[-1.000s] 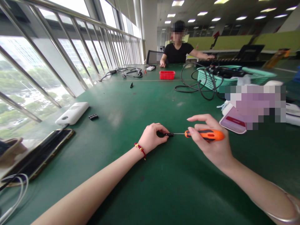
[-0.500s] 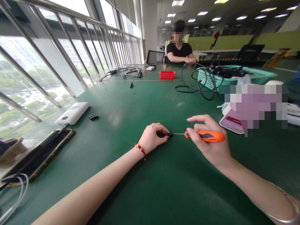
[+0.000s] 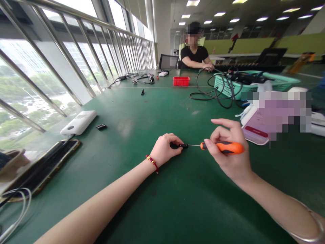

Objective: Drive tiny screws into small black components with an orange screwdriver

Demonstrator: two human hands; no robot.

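My left hand is closed in a pinch around a small black part, held just above the green table. An orange and black screwdriver lies across my right hand, whose fingers curl around its handle with the index finger raised. The thin metal shaft points left and its tip meets the black part. A red bead bracelet circles my left wrist and a thin bangle shows on my right forearm.
At the left lie a white power bank, a small black block and a dark phone. Farther back stand a red tray, black cables and a teal basket. A person in black sits across the table.
My right index finger has lifted and curled more over the screwdriver handle. The person across the table has drawn an arm back in. My left hand has stayed in place.
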